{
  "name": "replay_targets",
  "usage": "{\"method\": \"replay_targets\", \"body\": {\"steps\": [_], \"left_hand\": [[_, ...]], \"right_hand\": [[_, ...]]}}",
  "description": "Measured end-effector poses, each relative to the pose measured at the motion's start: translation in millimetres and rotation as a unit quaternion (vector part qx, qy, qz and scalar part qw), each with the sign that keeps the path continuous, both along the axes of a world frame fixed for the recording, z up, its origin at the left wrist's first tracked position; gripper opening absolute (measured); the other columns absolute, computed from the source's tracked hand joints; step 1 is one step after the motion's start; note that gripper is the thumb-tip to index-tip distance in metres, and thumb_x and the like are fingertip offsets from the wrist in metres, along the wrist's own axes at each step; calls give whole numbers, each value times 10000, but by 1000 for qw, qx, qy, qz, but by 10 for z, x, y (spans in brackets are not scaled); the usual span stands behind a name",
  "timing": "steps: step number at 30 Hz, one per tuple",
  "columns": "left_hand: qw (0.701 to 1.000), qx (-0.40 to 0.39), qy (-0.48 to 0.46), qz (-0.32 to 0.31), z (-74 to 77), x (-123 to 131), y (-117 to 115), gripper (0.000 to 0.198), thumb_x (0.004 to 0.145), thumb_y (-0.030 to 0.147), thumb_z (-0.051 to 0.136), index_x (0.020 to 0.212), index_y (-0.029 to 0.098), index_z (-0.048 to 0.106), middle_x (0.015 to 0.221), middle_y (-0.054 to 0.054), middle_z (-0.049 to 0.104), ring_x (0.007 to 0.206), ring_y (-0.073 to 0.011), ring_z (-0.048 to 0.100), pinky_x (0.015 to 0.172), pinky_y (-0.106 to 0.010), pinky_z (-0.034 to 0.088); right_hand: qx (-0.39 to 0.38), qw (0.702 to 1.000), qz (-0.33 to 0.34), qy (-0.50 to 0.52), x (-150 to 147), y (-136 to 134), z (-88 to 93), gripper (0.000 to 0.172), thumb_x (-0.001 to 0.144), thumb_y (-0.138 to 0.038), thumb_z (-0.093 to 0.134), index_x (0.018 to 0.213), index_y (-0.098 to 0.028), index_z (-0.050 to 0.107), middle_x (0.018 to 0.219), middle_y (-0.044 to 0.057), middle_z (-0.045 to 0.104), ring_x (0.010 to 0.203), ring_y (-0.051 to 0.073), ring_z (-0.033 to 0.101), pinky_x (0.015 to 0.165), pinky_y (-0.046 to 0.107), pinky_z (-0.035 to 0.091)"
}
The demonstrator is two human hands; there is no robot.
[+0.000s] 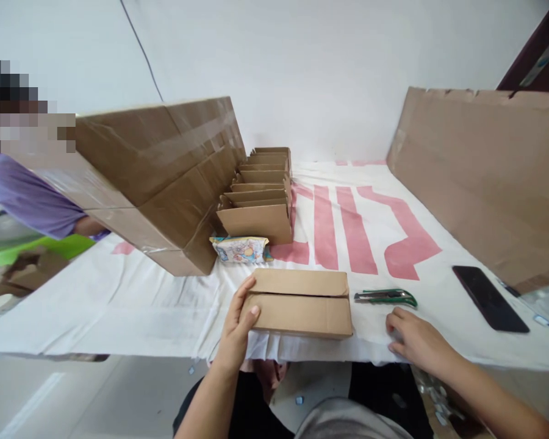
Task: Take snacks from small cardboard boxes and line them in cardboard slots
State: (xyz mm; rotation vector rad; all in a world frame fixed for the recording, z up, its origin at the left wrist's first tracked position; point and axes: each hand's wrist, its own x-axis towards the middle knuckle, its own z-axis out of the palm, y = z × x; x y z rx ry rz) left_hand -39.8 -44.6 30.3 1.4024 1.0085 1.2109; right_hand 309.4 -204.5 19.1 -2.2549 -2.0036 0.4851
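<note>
A closed brown cardboard box (pixel 297 314) lies near the front edge of the cloth-covered table, a narrow gap running between its top flaps. My left hand (pixel 238 318) grips its left end, thumb on top and fingers along the side. To the right of the box, my right hand (pixel 407 335) rests on the cloth with loosely curled fingers, thumb apart from them and nothing visible between. Just beyond that hand lies a green utility knife (pixel 387 297), not touched by it. A printed soft pack (pixel 241 250) sits behind the box.
Several open cardboard boxes (pixel 256 222) stand in a row behind the pack. Taped cartons (pixel 165 164) form a wall at left; a cardboard panel (pixel 480 177) stands at right. A black phone (pixel 489 299) lies at the right. Beyond the cartons is a person in a purple sleeve (pixel 32 198).
</note>
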Motion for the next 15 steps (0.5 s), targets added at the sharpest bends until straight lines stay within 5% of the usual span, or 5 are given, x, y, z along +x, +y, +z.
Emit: {"method": "replay_targets", "body": {"steps": [4,9,15], "left_hand": [[1000,-11,9,-6,98,-19,-53,695,853,501,632,1469,288,392,1507,-82,490,1428,-312,396,1188,-488,297],[998,11,27,-59,160,-185,-119,460,770,532,724,1124,239,701,1543,-105,446,1474,-385,298,1210,-550,227],[986,71,33,-147,242,-394,-333,175,836,406,700,798,254,778,1643,-13,268,1496,-381,250,1200,-601,215]], "right_hand": [[69,992,18,107,-55,75,22,123,893,-288,559,960,-201,613,953,71,676,889,231,668,796,371,540],[230,956,76,167,-291,117,80,361,938,-389,563,1259,-224,549,1229,125,647,1124,264,638,932,413,553],[349,902,166,193,-433,90,279,539,915,-493,577,1383,-242,485,1301,147,609,1219,332,582,1013,476,509]]}}
